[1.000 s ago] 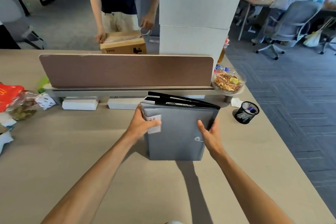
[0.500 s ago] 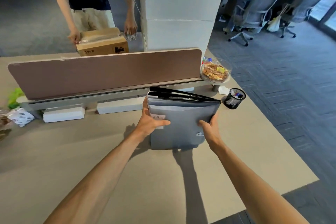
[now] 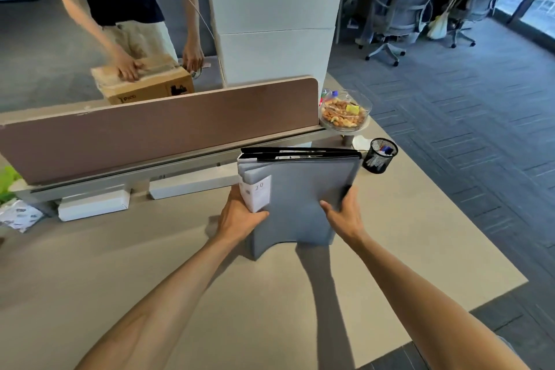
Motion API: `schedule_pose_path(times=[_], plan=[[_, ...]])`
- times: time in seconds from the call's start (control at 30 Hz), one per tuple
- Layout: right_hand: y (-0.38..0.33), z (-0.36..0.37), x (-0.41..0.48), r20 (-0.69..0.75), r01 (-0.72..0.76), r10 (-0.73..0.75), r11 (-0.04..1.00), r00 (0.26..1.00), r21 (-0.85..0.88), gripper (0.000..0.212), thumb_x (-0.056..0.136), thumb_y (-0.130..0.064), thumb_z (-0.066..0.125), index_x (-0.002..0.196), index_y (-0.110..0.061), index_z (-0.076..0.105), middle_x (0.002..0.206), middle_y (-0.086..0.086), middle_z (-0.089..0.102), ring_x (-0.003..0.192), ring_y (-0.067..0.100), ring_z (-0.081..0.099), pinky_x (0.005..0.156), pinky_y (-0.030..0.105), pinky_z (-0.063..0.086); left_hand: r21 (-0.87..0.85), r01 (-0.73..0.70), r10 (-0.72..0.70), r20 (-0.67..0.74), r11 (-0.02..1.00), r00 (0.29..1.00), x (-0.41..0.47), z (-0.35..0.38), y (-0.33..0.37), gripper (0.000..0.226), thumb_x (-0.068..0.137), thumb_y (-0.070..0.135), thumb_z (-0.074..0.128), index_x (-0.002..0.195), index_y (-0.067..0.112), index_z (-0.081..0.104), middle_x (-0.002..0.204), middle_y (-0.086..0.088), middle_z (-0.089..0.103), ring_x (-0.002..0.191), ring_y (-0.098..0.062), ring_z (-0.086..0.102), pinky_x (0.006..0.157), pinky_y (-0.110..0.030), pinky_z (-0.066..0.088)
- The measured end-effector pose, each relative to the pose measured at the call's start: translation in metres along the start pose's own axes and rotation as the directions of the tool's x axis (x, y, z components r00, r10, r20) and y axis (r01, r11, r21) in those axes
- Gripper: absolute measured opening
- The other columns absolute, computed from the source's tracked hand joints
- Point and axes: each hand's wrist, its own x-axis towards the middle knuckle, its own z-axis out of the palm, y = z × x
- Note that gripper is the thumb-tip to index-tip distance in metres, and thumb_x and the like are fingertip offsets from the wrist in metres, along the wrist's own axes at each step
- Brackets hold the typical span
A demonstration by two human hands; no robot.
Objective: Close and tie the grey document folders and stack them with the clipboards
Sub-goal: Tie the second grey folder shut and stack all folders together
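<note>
A stack of grey document folders (image 3: pixel 300 189) stands upright on the beige desk (image 3: pixel 210 294), with black clipboards (image 3: pixel 300 153) pressed against its far side. A white label marked "20" (image 3: pixel 258 192) sits on the folders' left edge. My left hand (image 3: pixel 240 215) grips the stack's left side over that label. My right hand (image 3: pixel 344 213) holds the right side, thumb on the front face. The lower front cover bows outward near the desk.
A brown divider panel (image 3: pixel 156 126) runs across the desk behind the stack. A bowl of nuts (image 3: pixel 345 112) and a black mesh pen cup (image 3: pixel 379 155) stand to the right. White boxes (image 3: pixel 93 204) lie under the divider. A person handles a cardboard box (image 3: pixel 144 84) beyond.
The view has shifted right and closer. Both hands still hold the upright stack, which has tilted slightly, and the bottom of the front cover now bulges outward.
</note>
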Motion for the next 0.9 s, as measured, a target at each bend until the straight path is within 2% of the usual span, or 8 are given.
schedule_pose_path(times=[0.13,0.3,0.4,0.47,0.57,0.73,0.8,0.9], plan=[[0.020,-0.030,0.032,0.020,-0.007,0.007,1.000,1.000,0.012,0.063,0.074,-0.023,0.075,0.124,-0.011,0.038,0.121,0.009,0.051,0.113,0.027,0.054,0.096,0.046,0.048,0.108,0.016,-0.019,0.024,0.994,1.000,0.014,0.033,0.037,0.076,0.069,0.024,0.080,0.130,0.012,0.036,0.123,-0.004,0.053,0.113,-0.025,0.055,0.075,-0.029,0.039],[0.058,-0.076,0.073,0.076,-0.073,0.066,0.994,0.995,0.086,0.081,0.071,-0.009,0.076,0.136,-0.009,0.030,0.128,0.008,0.050,0.114,0.023,0.055,0.100,0.043,0.048,0.176,0.141,-0.167,0.148,0.974,0.975,0.033,0.095,0.069,0.093,0.057,0.045,0.075,0.134,0.019,0.028,0.134,-0.006,0.050,0.115,-0.027,0.056,0.087,-0.040,0.050],[0.086,-0.089,0.096,0.135,-0.127,0.111,0.985,0.985,0.116,0.081,0.071,-0.003,0.074,0.137,-0.005,0.028,0.126,0.011,0.051,0.111,0.024,0.057,0.098,0.044,0.049,0.200,0.226,-0.265,0.195,0.953,0.944,0.044,0.132,0.075,0.093,0.057,0.050,0.070,0.134,0.020,0.027,0.135,-0.004,0.052,0.116,-0.029,0.056,0.094,-0.043,0.049],[0.101,-0.092,0.109,0.181,-0.171,0.152,0.981,0.972,0.095,0.074,0.069,-0.003,0.074,0.132,-0.006,0.035,0.121,0.013,0.056,0.106,0.026,0.060,0.093,0.045,0.052,0.214,0.281,-0.323,0.195,0.935,0.926,0.048,0.150,0.077,0.089,0.056,0.053,0.068,0.130,0.019,0.031,0.132,-0.004,0.055,0.115,-0.028,0.057,0.094,-0.042,0.049],[0.118,-0.093,0.129,0.228,-0.222,0.221,0.975,0.948,-0.020,0.066,0.061,-0.016,0.075,0.119,-0.014,0.045,0.115,0.012,0.059,0.100,0.027,0.061,0.087,0.046,0.055,0.211,0.352,-0.387,0.153,0.912,0.909,0.052,0.172,0.075,0.084,0.061,0.053,0.067,0.129,0.017,0.035,0.129,-0.004,0.057,0.113,-0.027,0.058,0.091,-0.038,0.050],[0.140,-0.089,0.158,0.326,-0.248,0.285,0.957,0.901,-0.152,0.078,0.069,-0.023,0.073,0.136,-0.014,0.035,0.126,0.013,0.045,0.111,0.030,0.052,0.099,0.042,0.047,0.202,0.438,-0.473,0.180,0.876,0.862,0.063,0.200,0.064,0.092,0.063,0.056,0.064,0.137,0.016,0.028,0.133,-0.006,0.053,0.117,-0.028,0.056,0.096,-0.040,0.048],[0.145,-0.088,0.170,0.347,-0.229,0.281,0.956,0.895,-0.184,0.073,0.073,-0.020,0.071,0.136,-0.011,0.034,0.125,0.015,0.044,0.109,0.030,0.050,0.096,0.036,0.046,0.193,0.456,-0.489,0.185,0.869,0.853,0.070,0.207,0.065,0.094,0.063,0.056,0.063,0.140,0.016,0.025,0.134,-0.006,0.053,0.117,-0.028,0.056,0.097,-0.040,0.048],[0.150,-0.083,0.189,0.339,-0.239,0.298,0.949,0.892,-0.206,0.064,0.073,-0.018,0.069,0.129,-0.009,0.038,0.117,0.016,0.046,0.096,0.029,0.052,0.085,0.035,0.048,0.178,0.461,-0.488,0.164,0.869,0.857,0.084,0.214,0.073,0.090,0.067,0.053,0.063,0.139,0.015,0.025,0.135,-0.007,0.051,0.117,-0.028,0.055,0.095,-0.039,0.048]])
